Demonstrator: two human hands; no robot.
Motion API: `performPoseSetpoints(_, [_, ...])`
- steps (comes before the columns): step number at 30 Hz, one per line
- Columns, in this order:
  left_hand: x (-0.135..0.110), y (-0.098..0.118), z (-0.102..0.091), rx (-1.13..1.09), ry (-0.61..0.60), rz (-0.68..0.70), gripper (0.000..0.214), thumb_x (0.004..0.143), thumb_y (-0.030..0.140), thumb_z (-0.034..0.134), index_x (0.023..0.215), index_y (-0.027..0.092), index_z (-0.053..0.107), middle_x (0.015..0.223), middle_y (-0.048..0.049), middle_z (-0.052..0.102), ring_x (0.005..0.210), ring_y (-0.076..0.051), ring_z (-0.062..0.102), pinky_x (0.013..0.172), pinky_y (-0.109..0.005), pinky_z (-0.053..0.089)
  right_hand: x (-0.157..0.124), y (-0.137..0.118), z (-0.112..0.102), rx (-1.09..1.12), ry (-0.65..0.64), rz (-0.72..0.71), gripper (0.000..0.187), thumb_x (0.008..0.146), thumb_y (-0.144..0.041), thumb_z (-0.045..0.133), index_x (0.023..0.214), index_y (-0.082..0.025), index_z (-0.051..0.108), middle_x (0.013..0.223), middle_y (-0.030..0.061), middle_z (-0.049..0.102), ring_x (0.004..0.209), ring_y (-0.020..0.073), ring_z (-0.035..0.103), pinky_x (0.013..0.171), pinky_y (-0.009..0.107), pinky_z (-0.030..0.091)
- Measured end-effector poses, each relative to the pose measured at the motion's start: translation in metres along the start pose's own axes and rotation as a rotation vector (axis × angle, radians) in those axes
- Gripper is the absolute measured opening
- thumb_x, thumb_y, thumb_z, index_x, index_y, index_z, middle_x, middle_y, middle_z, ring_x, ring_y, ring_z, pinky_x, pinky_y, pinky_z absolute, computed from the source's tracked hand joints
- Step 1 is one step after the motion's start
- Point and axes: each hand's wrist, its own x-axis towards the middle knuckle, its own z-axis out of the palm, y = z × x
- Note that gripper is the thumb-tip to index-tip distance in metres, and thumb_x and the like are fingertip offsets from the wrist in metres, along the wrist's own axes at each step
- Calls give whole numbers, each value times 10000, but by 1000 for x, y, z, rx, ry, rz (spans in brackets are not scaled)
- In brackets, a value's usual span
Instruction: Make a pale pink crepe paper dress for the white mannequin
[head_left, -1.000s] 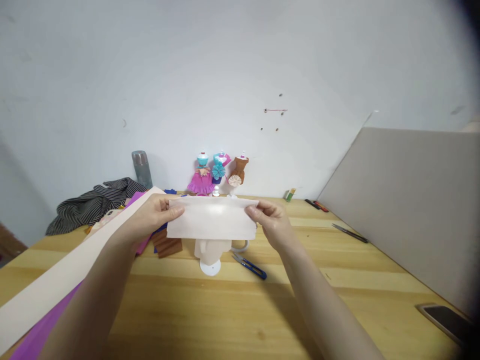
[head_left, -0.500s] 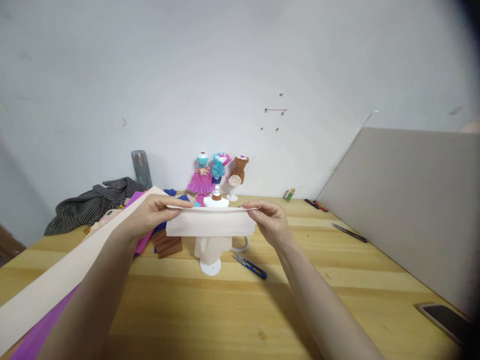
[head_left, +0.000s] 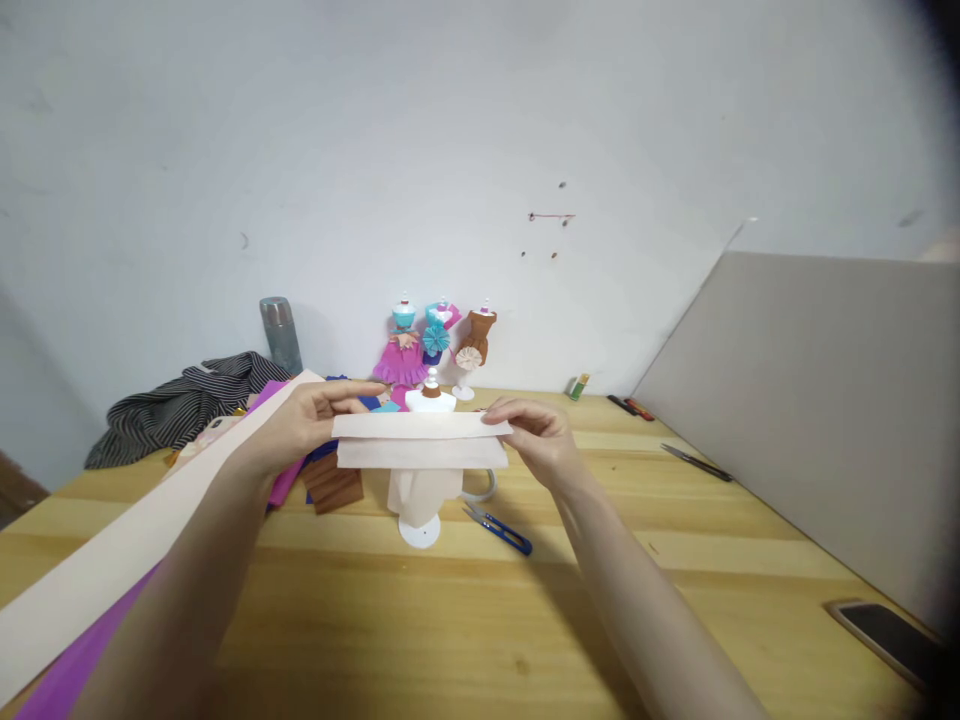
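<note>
A cream paper strip with its upper part folded over toward me spans the space between my hands. My left hand is at its left end, the fingers reaching behind the top edge and the thumb hidden by the fold. At the right end, my right hand pinches the fold between thumb and fingers. Just behind the strip stands a small white dress form on a round base, with cream material draped over its lower part. A long cream paper length runs beside my left forearm.
Blue thread snips lie right of the form. Three dressed mini forms stand by the wall. Purple and brown sheets, striped cloth and a bottle are left. A grey panel, a phone and tweezers are right.
The top edge of the paper strip has been folded down toward me, making a second layer in front. My left thumb has gone from the front to behind the fold.
</note>
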Motion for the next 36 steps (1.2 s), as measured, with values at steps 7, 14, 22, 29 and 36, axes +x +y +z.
performPoseSetpoints(7, [1,6,10,85,90,25,399,712,254,724,1098,158,693,865,-57,701,796,-170,645,712,-264,534,0,-1,3,9,-27,32,430,614,-388,846,1007,-254,736,787,36,687,723,165,624,647,284,520])
performPoseSetpoints(14, [-1,6,10,160,155,61,302,642,126,623,917,170,743,1000,-66,743,975,-226,665,897,-331,520,-3,-4,1,24,-17,44,372,640,-444,813,948,-243,757,823,50,707,718,169,623,626,283,510])
performPoseSetpoints(22, [0,11,12,257,146,53,248,749,305,659,932,167,754,982,-81,746,928,-238,671,810,-320,542,-1,-1,5,-4,165,119,198,629,-363,792,768,-225,763,742,34,718,632,149,595,571,270,468])
performPoseSetpoints(29, [2,8,8,247,87,-31,189,709,332,703,792,164,726,838,-52,725,803,-192,654,703,-265,523,0,-5,5,-53,102,197,101,617,-258,706,677,-179,723,553,-2,607,487,96,443,461,229,340])
performPoseSetpoints(36, [3,4,7,238,50,-24,93,692,228,671,760,167,689,807,-23,702,765,-154,624,678,-230,489,0,-8,10,-80,57,301,164,603,-299,712,693,-162,698,528,-5,589,438,85,448,409,215,315])
